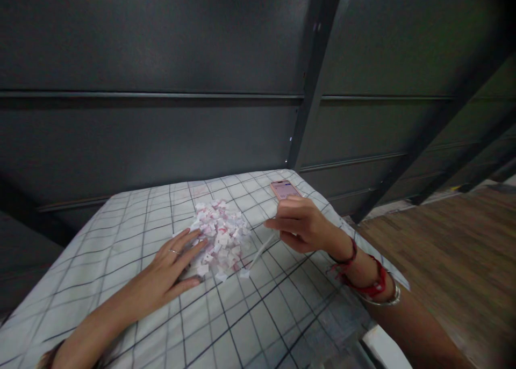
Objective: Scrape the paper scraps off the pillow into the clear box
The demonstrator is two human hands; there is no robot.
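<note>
A heap of small torn paper pieces (223, 234), white with pink and red marks, lies on the checked cloth. At the heap's left edge rests my left hand (173, 264), a ring on one finger, its fingers spread apart and touching the nearest pieces. My right hand (298, 224) is closed around a thin, pale, stick-like tool (264, 249), whose exact kind I cannot make out. The tool slants down to the left, and its tip meets a small white paper piece (244, 273) at the heap's front right edge.
A phone (284, 189) with a lit screen lies just beyond my right hand. The white checked cloth (137, 218) covers the table. Dark grey panels (161, 143) stand behind it, and a wooden floor (451, 234) shows at right. A white object (385, 347) sits below my right forearm.
</note>
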